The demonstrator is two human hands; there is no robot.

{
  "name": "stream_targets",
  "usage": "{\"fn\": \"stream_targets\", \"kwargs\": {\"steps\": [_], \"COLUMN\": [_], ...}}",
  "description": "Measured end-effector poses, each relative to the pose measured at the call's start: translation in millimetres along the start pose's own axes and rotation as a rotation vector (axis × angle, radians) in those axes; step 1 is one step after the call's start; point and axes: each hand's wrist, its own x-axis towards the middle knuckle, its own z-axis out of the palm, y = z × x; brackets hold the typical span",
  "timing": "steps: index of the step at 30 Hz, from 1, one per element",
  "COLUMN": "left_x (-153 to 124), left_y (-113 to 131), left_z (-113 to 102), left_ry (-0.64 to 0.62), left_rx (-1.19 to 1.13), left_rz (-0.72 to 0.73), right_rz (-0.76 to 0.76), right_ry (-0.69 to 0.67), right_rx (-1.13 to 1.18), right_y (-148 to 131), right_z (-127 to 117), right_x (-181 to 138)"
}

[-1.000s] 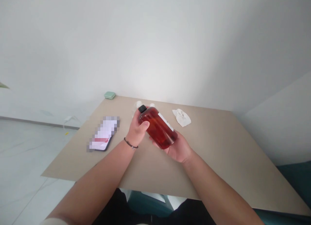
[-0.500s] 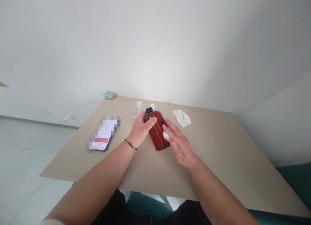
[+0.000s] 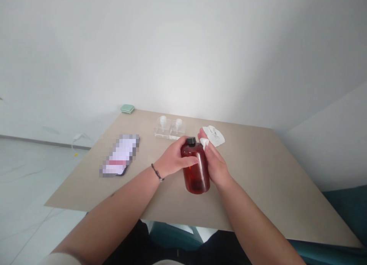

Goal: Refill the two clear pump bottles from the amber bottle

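Note:
A reddish-brown see-through bottle [image 3: 195,177] with a black cap [image 3: 190,141] is held above the front middle of the table. Dark liquid seems to show near its base. My left hand [image 3: 176,158] wraps round its upper left side, the thumb lying across the front; its other fingers are hidden behind. My right hand [image 3: 216,162] is at the bottle's right shoulder, closed on a small wad of white tissue [image 3: 204,143]. Some of the right fingers are hidden behind the bottle and the tissue.
Behind the bottle stand two clear blocks [image 3: 169,132] with white-topped pieces. A crumpled tissue [image 3: 214,136] lies right of them. A phone [image 3: 120,156] rests on the left of the table [image 3: 272,181], and a green case [image 3: 127,109] at its far left corner, by the wall.
The bottle has shifted right and nearer me and now stands more upright. My right hand with the tissue has gone from its lower right side up to the shoulder.

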Motion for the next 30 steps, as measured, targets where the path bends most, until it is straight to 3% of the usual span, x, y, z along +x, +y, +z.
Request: {"fn": "stream_targets", "kwargs": {"steps": [4,9,12,16,18,22,30], "left_x": [-8,-11,-9,-8,-8,-7,-4], "left_y": [2,5,7,6,3,-5,-4], "left_z": [11,18,19,17,13,0,-10], "left_ry": [0.120,0.249,0.399,0.527,0.515,0.371,0.153], "left_rx": [-0.235,-0.366,-0.333,-0.172,-0.076,0.112,0.595], "left_rz": [0.257,0.306,0.346,0.438,0.479,0.554,0.795], "right_rz": [0.326,0.585,0.505,0.330,0.329,0.374,0.520], "right_ry": [-0.095,-0.250,-0.251,-0.121,0.016,0.284,0.280], "right_rx": [0.407,0.658,0.748,0.755,0.734,0.689,0.670], "right_y": [-8,-20,-22,-19,-16,-10,-9], "right_z": [11,12,19,31,31,22,7], "right_x": [-2,-7,-8,-10,-10,-7,-9]}}
